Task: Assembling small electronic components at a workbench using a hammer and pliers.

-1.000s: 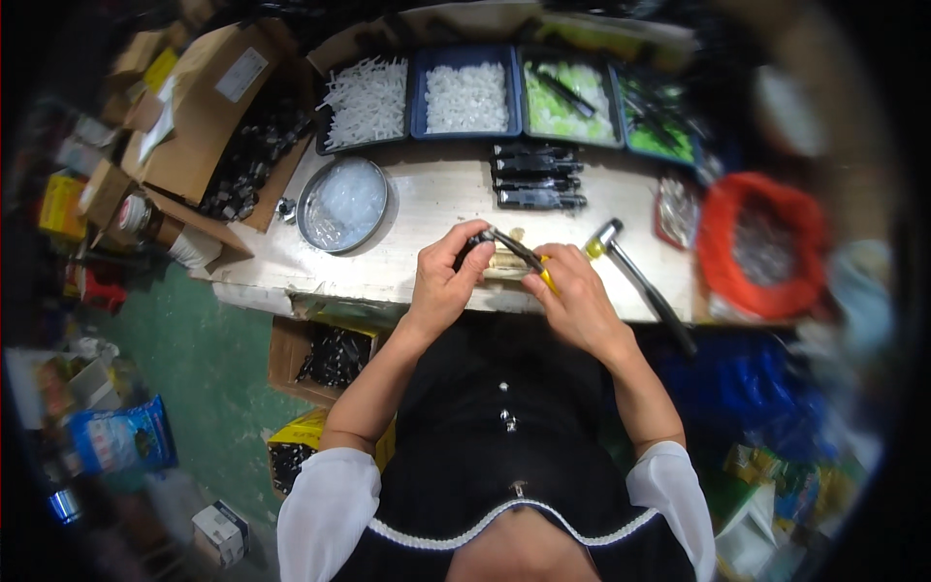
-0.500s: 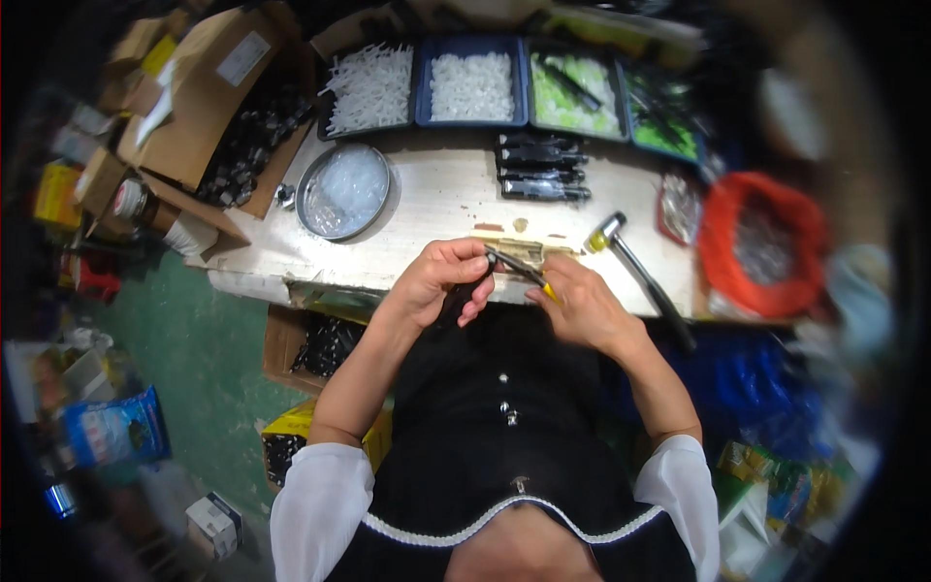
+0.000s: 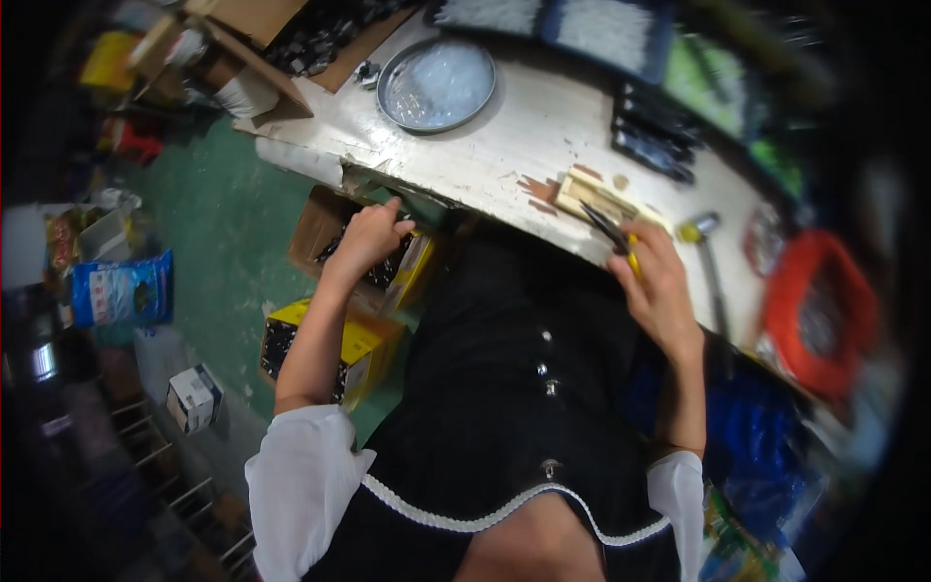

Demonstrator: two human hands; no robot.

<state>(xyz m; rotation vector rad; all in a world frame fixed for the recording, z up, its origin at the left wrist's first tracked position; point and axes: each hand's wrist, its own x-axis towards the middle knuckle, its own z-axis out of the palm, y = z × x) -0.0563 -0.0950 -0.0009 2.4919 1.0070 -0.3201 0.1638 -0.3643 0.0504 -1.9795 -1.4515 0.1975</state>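
My left hand (image 3: 369,241) is over an open cardboard box (image 3: 312,225) of small black parts, below the table's front edge. Its forefinger and thumb stand apart, and I see nothing in it; the undersides of the fingers are hidden. My right hand (image 3: 661,281) grips pliers (image 3: 609,231) with yellow handles. Their dark jaws point up and left, beside a small pale wooden block (image 3: 593,194) at the table edge.
A round metal tray (image 3: 436,85) with clear pieces sits on the white table (image 3: 524,136). Black parts (image 3: 652,136) lie in a row, near a hammer (image 3: 713,262) and a red bag-lined container (image 3: 819,315). Yellow boxes (image 3: 373,339) stand on the green floor.
My left hand has moved down and left from the table edge to the box; the dark piece it held no longer shows. My right hand keeps the pliers. The view has swung left.
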